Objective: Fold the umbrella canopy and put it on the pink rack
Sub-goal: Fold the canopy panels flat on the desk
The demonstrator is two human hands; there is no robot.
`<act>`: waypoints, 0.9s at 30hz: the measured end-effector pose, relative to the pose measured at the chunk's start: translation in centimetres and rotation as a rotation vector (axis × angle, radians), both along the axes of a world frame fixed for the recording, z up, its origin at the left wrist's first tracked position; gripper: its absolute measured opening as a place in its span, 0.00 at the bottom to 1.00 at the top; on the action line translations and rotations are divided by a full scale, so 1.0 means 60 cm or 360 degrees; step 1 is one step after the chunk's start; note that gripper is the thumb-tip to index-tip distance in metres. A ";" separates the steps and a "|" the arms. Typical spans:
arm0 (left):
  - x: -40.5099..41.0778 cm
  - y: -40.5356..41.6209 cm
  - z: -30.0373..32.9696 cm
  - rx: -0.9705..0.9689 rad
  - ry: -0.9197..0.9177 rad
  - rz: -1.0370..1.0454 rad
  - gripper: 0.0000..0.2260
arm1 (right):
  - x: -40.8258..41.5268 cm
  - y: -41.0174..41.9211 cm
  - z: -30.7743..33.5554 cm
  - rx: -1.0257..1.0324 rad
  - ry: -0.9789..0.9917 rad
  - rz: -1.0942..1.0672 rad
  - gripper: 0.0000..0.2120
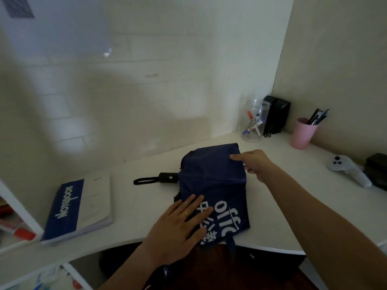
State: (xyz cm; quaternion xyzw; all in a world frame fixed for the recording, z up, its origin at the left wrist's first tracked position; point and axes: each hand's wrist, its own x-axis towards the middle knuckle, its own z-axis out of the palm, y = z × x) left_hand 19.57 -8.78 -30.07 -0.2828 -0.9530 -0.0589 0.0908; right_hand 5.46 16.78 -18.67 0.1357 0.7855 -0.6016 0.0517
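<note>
On the desk (134, 208), umbrella (211, 185) crosswise, handle (167, 178) pointing left.

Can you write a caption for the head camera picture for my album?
Left hand flat on a navy umbrella canopy on a white desk, right hand at its far edge.

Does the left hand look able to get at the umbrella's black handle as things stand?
Probably yes. The left hand lies flat on the canopy, and the handle sticks out just beyond it on bare desk, with nothing between.
</note>
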 end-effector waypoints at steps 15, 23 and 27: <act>0.008 0.000 0.000 0.0078 0.0276 -0.0021 0.21 | 0.201 0.019 -0.029 -0.0161 0.0544 0.0452 0.06; 0.040 0.010 0.010 0.0811 0.0213 0.0256 0.21 | 0.232 0.038 -0.115 -0.0069 0.0457 0.0677 0.11; 0.037 0.013 0.040 0.1636 -0.0165 0.0633 0.32 | 0.241 0.039 -0.123 -0.0135 0.0453 0.0679 0.12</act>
